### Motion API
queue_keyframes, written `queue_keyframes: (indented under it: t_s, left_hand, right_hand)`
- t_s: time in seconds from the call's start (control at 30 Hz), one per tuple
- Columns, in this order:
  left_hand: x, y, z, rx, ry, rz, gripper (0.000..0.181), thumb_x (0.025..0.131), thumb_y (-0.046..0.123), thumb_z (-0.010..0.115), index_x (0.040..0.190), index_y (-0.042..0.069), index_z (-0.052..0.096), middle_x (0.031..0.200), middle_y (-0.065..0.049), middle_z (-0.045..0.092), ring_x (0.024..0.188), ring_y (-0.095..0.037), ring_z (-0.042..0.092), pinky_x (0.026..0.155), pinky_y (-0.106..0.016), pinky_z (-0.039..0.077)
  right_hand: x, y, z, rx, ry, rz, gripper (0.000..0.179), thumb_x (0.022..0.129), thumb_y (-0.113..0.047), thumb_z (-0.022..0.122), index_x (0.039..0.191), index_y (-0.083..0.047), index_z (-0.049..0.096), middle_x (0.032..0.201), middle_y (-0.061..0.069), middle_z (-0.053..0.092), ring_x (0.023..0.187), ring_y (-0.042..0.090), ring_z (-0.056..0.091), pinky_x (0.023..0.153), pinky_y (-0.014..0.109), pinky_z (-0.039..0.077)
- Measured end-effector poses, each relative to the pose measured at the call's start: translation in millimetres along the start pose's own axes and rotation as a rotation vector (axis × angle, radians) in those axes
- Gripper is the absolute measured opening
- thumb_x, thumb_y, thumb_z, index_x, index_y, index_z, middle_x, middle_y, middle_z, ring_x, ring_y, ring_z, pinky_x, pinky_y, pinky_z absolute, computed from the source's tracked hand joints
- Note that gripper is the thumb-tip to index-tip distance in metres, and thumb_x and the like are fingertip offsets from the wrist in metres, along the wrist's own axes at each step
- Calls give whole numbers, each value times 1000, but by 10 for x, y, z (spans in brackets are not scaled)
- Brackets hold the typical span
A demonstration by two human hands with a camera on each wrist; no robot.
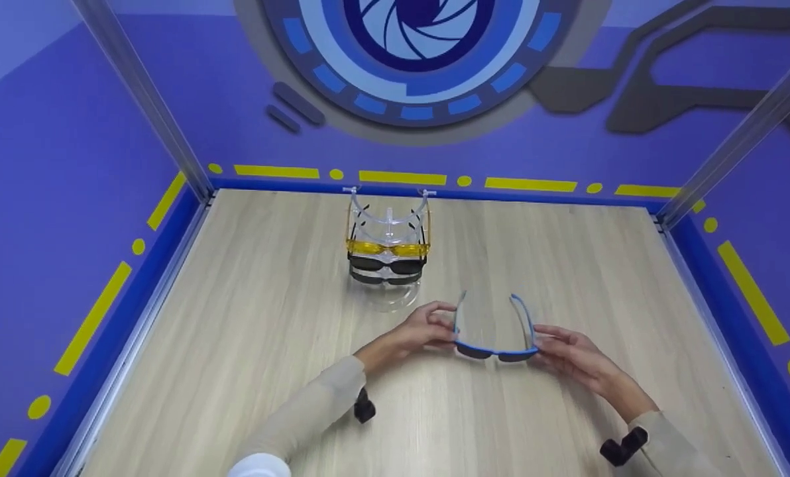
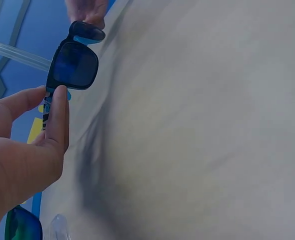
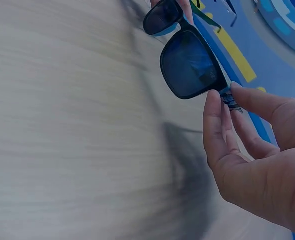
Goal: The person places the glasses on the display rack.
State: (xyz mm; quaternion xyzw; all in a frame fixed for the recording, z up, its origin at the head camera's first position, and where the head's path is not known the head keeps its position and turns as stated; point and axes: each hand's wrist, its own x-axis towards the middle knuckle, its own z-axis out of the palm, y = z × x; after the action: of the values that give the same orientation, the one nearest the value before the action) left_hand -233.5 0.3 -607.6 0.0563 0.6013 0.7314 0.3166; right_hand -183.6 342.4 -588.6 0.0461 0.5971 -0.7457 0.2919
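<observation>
Both hands hold a pair of blue-framed sunglasses (image 1: 494,352) with dark lenses, its temples unfolded and pointing away from the person. At the left hinge, the left hand (image 1: 423,329) pinches the frame between thumb and fingers. Opposite it, the right hand (image 1: 580,358) pinches the other hinge. The right wrist view shows a patterned temple (image 3: 230,99) between thumb and fingertips, beside a dark lens (image 3: 188,65). Behind the left hand stands a clear display stand (image 1: 390,228) carrying yellow glasses (image 1: 387,249) above black sunglasses (image 1: 387,265) and another dark pair (image 1: 386,279).
The stand's round clear base (image 1: 395,301) rests on the light wood table (image 1: 269,298). Blue panels (image 1: 37,199) and metal posts (image 1: 143,93) enclose the table at the back and sides. Small black wrist cameras (image 1: 364,406) sit at both sleeves.
</observation>
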Motion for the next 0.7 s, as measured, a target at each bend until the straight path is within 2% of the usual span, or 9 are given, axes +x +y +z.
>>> queue_keyframes:
  t_s: [0.2,0.4,0.5,0.6,0.7]
  left_hand:
    - [-163,-98,-66,68,26,-18,63,85,-14,68,142,-5,43,92,-4,65,76,-12,67,84,-40,65]
    - [-203,-109,-99,52,26,-18,63,85,-15,68,143,-5,44,92,-3,65,78,-12,69,84,-39,65]
    - [-209,-102,-119,47,22,-22,66,85,-15,68,145,-4,43,101,-12,69,82,-12,70,85,-40,65]
    - [-206,-94,-143,46,13,-28,71,86,-13,68,150,-1,41,118,-24,69,88,-12,71,87,-39,64]
    - [-200,-83,-163,24,6,-31,74,87,-11,68,153,2,38,131,-28,65,93,-13,72,89,-40,64]
  right_hand:
    - [21,103,128,-48,2,23,55,101,-5,61,150,6,38,115,5,69,107,13,72,100,28,58]
    - [56,135,157,-92,-21,10,63,102,-5,61,152,13,28,117,6,70,108,14,71,101,30,57]
    - [71,124,158,-121,-33,8,65,102,-7,61,153,13,26,117,5,70,109,14,71,101,31,58]
    - [88,108,159,-134,-47,1,68,102,-7,61,155,12,22,121,5,71,113,15,70,103,32,57]
    - [112,85,162,-122,-62,-9,71,102,-5,60,157,11,19,127,8,71,117,16,70,104,33,56]
